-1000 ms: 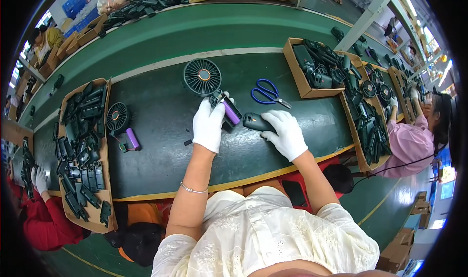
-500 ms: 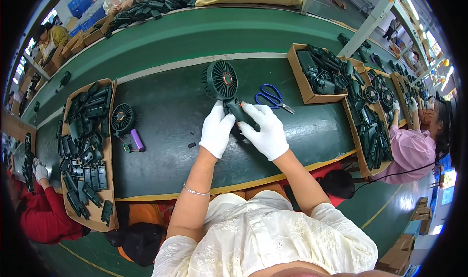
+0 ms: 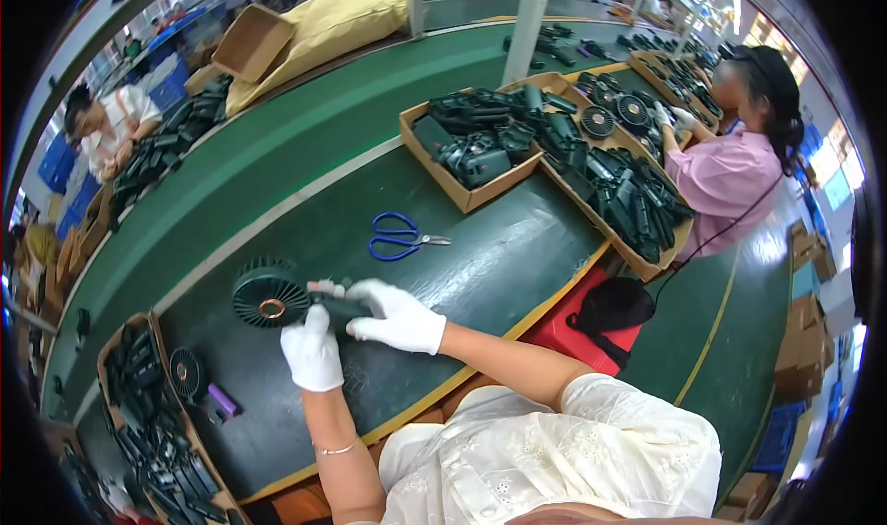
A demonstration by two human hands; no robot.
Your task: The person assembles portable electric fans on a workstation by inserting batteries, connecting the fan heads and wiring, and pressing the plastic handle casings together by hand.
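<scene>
Both my hands wear white gloves and hold one small black hand fan (image 3: 271, 296) just above the dark green work table (image 3: 480, 248). The fan's round grille head with a copper ring at its centre points left. My left hand (image 3: 312, 351) grips the fan's body from below. My right hand (image 3: 397, 317) closes over the handle from the right. Blue-handled scissors (image 3: 399, 239) lie on the table beyond my hands.
A cardboard tray of black parts (image 3: 148, 414) sits at lower left, with a loose fan head (image 3: 188, 374) and a purple cylinder (image 3: 222, 401) beside it. More trays of black parts (image 3: 480, 142) stand at upper right, where a person in pink (image 3: 730, 169) works.
The view has swung to the right. The fan stays in both hands, its head now turned toward the left, and the right hand has closed further over the handle.
</scene>
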